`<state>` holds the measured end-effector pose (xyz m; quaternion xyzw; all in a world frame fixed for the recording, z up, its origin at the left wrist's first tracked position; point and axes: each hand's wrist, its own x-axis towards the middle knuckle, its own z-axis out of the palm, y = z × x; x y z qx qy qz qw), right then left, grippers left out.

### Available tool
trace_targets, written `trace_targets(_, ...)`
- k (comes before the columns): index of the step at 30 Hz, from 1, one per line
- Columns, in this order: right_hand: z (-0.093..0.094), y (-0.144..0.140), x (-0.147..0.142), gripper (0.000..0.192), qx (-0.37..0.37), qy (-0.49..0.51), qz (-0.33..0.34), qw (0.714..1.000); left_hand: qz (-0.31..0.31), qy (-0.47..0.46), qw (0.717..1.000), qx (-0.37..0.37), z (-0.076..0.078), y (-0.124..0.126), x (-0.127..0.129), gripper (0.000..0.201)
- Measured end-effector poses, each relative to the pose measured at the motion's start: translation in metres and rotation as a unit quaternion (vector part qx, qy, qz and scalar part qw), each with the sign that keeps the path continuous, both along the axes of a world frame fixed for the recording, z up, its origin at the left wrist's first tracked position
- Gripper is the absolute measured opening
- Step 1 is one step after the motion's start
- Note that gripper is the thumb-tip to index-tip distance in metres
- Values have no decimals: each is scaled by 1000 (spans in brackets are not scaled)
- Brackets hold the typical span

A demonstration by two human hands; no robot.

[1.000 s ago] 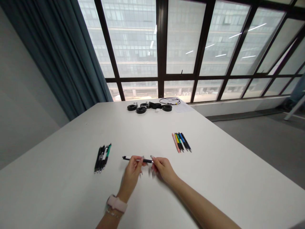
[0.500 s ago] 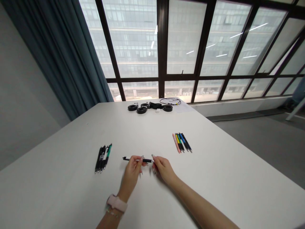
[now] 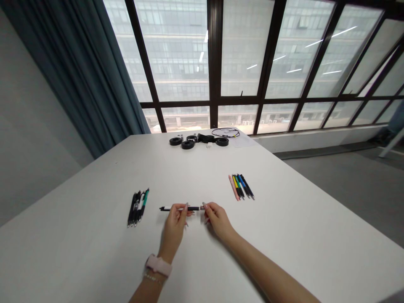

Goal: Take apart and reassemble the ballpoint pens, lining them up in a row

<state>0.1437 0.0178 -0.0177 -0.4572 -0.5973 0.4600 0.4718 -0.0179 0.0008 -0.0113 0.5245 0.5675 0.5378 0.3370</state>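
Note:
A white-and-black pen (image 3: 193, 208) lies level across the middle, its black clip end pointing left. My left hand (image 3: 175, 216) is closed around its barrel, the fingers pinching it. At the pen's right end, my right hand (image 3: 217, 217) pinches the silver tip between thumb and fingers. The fingertips cover most of that tip, so I cannot tell whether it is fully joined to the barrel. To the left lies a row of several pens (image 3: 138, 207), black, white and green. On the right is another row of several pens (image 3: 241, 186), pink, yellow, green, blue and black.
Both rows rest on the white table (image 3: 189, 172). Toward its far edge are several black rolls (image 3: 188, 144), a small white item (image 3: 208, 145) and a thin black cable (image 3: 225, 133). Behind stand a window and a blue curtain (image 3: 85, 71).
The pen and my left hand have shifted slightly left. A bit more silver shows at the pen's right end, beside my right fingertips. The view has tilted a little.

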Motion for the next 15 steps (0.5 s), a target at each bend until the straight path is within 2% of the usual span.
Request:
trace_targets(7, 2, 2, -2, 33, -18, 104, 3, 994, 5, -6, 1000, -1, 4, -1, 0, 35)
trace_targets(11, 3, 6, 1, 35, -55, 192, 6, 980, 9, -24, 1000, 0, 1, 1, -1, 36)
trace_targets(15, 5, 8, 4, 41, -97, 233, 12, 968, 11, -37, 999, 1, -2, 4, -1, 37)
